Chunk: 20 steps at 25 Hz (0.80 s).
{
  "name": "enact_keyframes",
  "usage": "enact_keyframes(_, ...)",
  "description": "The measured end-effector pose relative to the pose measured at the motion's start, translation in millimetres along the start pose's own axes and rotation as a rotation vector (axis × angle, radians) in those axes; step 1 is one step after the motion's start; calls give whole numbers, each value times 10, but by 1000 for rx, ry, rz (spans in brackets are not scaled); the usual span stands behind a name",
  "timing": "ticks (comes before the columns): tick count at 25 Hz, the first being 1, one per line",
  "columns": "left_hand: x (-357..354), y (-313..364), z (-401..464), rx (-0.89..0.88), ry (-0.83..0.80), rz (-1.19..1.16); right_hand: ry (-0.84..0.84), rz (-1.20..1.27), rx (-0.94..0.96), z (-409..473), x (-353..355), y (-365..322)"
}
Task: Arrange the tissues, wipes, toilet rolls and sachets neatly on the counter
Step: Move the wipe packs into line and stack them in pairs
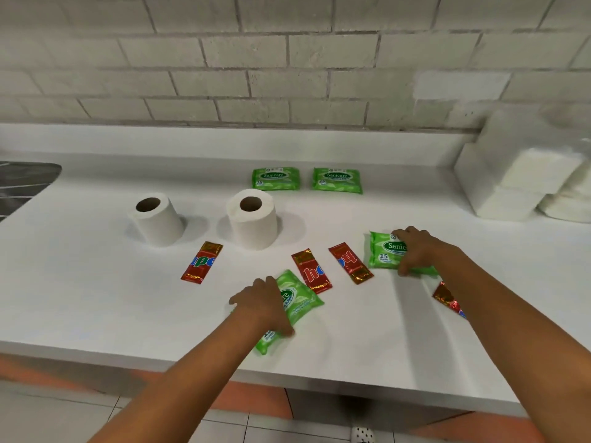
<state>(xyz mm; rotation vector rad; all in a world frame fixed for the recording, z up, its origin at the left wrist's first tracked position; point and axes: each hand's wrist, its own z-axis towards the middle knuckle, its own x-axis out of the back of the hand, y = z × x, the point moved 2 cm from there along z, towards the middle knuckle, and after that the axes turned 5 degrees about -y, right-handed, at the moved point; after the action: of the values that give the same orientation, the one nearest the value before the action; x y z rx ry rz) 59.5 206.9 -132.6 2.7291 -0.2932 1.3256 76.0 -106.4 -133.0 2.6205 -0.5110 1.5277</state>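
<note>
both hands are down on soft green plastic wipe packs: the left hand point(260, 303) curls over the tilted pack point(295, 306) near the bench's point(96, 298) front edge at lower centre, the right hand point(415, 251) grips the pack point(382, 254) at centre right. dragging either could knock the red foil sachets point(311, 273) just beside them further askew, and the near pack could slip off the edge.
</note>
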Motion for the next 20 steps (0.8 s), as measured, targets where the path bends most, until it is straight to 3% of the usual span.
enact_keyframes(4, -22, -76, -3, -45, 85, -145, 65, -53, -56, -33, -59, -89)
enact_keyframes(12, 204, -126, -91, -125, 111, -215, 183, -42, -65, -160, -102, -286)
enact_keyframes(20, 1185, 29, -191, -333, 366, -147, 386, 13, 59, -17, 469, -532)
